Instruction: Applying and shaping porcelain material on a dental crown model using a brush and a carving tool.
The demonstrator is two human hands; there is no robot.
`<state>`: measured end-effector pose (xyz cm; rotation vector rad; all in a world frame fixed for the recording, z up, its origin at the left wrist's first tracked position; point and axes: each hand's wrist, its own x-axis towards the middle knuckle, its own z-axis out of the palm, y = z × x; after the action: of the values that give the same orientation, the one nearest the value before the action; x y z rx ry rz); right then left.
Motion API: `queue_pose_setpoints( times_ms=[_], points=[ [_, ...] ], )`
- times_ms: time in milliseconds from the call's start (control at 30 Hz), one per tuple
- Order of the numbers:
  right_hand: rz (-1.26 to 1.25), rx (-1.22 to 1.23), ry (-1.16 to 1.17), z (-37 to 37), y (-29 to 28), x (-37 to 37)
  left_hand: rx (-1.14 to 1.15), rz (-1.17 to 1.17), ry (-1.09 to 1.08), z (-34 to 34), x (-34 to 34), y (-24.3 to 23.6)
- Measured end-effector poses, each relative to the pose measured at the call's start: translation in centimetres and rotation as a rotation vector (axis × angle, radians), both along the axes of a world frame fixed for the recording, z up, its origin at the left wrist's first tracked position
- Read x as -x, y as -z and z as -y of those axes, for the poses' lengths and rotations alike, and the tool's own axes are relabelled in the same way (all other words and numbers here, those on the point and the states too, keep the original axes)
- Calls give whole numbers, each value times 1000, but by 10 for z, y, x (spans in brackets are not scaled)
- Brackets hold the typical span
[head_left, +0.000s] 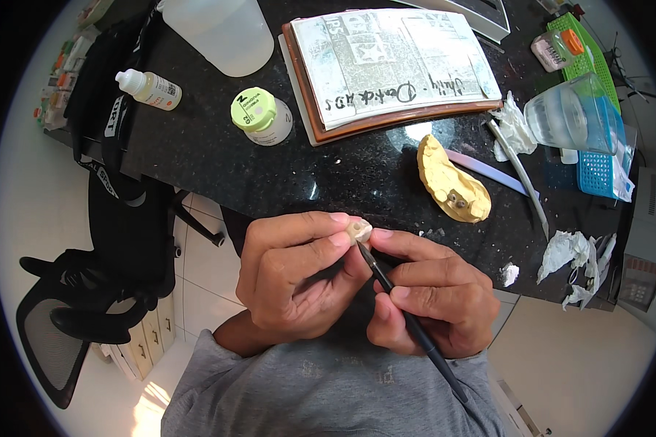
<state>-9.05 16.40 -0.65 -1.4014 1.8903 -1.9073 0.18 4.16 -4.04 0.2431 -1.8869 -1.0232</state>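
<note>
Head view, left hand: the left hand [291, 275] is drawn narrow, its fingertips pinching a small tooth-coloured piece [358, 230] above the near edge of the table.
Right hand: the right hand [444, 298] grips a black brush-like tool [428, 346] as one holds a pen, the handle slanting back toward the body.
Piece and tip: the piece sits between the two hands, at the left fingertips; the tool's pointed end is at its lower edge, though actual contact is too small to tell. One right fingertip is just beside the piece, perhaps bracing it.
Step in hand: probably fine work on the piece's surface, such as brushing something on or shaping it.
Next move: seems to call for a firm left pinch and small, light strokes, with the piece turned as needed.
Yellow dental cast: the cast [452, 182] lies beyond the right hand, apart from it, with two dark round spots near its close end.
Beside the cast: a lavender stick [488, 172] runs behind it.
Farther out: a green-lidded jar [262, 120] and a dropper bottle [150, 89] are on the dark table [197, 156].
</note>
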Motion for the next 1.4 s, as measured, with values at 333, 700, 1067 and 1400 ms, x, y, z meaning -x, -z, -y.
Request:
queue_pose_setpoints(
  times_ms=[333,700,1067,1400],
  points=[
    [28,32,17,-2,4,-4,-11,6,16,0,0,-1],
    [-31,58,29,3,5,-1,64,121,76,4,-7,-1],
    [9,79,65,-4,2,-6,-53,11,39,0,-3,-3],
    [-207,-69,-287,-14,-21,10,-352,151,190,13,-4,-24]
  ],
)
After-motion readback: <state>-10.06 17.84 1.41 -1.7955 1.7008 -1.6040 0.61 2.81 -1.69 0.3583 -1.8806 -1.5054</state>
